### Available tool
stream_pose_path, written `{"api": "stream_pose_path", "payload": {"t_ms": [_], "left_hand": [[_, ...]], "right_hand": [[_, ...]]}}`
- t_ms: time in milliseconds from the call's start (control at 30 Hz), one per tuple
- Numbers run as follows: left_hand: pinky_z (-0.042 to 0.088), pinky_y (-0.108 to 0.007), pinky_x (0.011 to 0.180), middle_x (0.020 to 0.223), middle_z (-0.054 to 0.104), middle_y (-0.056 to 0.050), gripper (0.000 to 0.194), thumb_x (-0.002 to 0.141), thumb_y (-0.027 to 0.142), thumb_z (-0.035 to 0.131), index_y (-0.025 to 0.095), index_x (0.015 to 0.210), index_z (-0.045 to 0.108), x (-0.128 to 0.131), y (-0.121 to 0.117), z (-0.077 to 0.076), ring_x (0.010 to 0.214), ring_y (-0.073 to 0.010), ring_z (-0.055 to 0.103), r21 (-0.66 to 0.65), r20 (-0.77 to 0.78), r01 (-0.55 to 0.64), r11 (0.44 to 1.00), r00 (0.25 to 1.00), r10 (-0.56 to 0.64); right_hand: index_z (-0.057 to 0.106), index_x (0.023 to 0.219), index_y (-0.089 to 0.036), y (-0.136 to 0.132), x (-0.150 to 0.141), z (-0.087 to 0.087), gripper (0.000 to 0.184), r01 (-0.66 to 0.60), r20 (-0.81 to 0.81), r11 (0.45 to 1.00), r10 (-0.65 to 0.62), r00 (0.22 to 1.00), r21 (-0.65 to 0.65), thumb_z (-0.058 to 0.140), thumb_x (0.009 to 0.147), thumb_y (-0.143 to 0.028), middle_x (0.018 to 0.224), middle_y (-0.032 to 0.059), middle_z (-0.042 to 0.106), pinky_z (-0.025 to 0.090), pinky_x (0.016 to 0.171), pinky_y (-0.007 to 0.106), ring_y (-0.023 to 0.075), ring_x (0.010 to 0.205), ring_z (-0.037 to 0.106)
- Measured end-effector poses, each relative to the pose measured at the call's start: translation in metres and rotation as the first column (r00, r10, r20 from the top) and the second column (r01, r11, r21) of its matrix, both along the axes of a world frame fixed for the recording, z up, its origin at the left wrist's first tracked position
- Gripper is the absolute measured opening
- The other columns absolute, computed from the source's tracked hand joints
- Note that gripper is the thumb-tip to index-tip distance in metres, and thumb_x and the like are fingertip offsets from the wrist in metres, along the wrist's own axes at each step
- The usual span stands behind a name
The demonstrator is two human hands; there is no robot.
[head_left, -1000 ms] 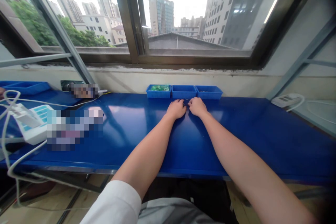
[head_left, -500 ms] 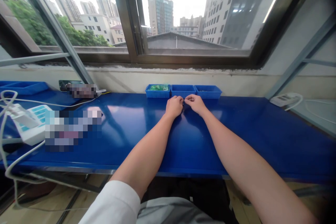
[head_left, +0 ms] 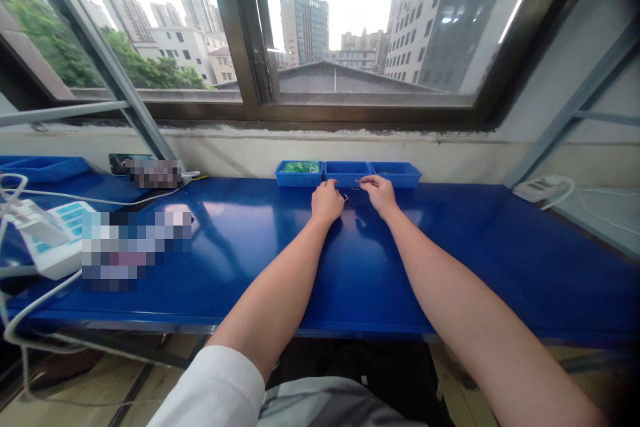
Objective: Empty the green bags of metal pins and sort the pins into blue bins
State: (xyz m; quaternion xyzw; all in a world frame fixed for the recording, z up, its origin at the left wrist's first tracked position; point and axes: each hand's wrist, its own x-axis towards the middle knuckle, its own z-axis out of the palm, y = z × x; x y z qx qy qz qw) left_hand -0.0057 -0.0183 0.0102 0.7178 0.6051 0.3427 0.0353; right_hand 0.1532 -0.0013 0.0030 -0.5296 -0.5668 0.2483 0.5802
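My left hand is closed, its back toward me, just in front of the blue bins. A small shiny piece sticks out at its thumb side, too small to name. To the right, my right hand pinches a thin, pale, pin-like piece between thumb and fingertips. A short gap separates the two hands. Behind them stand a left blue bin holding green packets, a middle blue bin and a right blue bin. My left hand partly hides the middle bin.
On the blue table, a white power strip with cables lies at the left beside a blurred-out object. More blue trays stand at far left. A white box with a cable sits at far right, near a metal post.
My hands, close together before, have drawn apart, my right hand shifting right with the thin piece in its fingertips. My left hand has moved slightly left. The view has shifted a little.
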Motion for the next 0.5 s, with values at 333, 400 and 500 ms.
{"api": "stream_pose_path", "payload": {"t_ms": [333,400,500], "left_hand": [[0.042,-0.035,0.093,0.119,0.059,-0.014,0.036,0.082,0.015,0.044,0.016,0.117,0.055,-0.0007,-0.0025,0.002,0.11,-0.0257,0.055,-0.093,-0.011,0.015,0.996,1.0,-0.016],[0.041,-0.035,0.094,0.12,0.058,-0.014,0.038,0.08,0.015,0.045,0.016,0.118,0.054,-0.0009,-0.0024,0.0021,0.111,-0.0259,0.054,-0.109,-0.018,0.017,0.994,1.0,-0.019],[0.041,-0.035,0.094,0.12,0.058,-0.014,0.04,0.08,0.016,0.046,0.016,0.119,0.053,-0.0011,-0.0023,0.0025,0.112,-0.026,0.053,-0.118,-0.02,0.011,0.993,1.0,-0.014]], "right_hand": [[0.054,0.128,-0.018,-0.0039,0.0011,0.0084,0.06,0.13,0.554,0.987,-0.162,0.817,0.096,0.055,0.069,-0.024,0.131,0.0081,0.055,0.035,0.098,0.044,0.0301,0.116,0.044],[0.047,0.135,-0.022,-0.0026,0.0019,0.0065,0.068,0.121,0.599,0.992,-0.122,0.791,0.042,0.057,0.068,-0.025,0.143,0.0068,0.043,0.033,0.099,0.046,0.0313,0.122,0.041],[0.04,0.14,-0.021,-0.0012,0.0035,0.0049,0.071,0.115,0.614,0.991,-0.129,0.779,0.063,0.054,0.07,-0.022,0.148,0.0086,0.035,0.028,0.103,0.045,0.0294,0.128,0.037]]}}
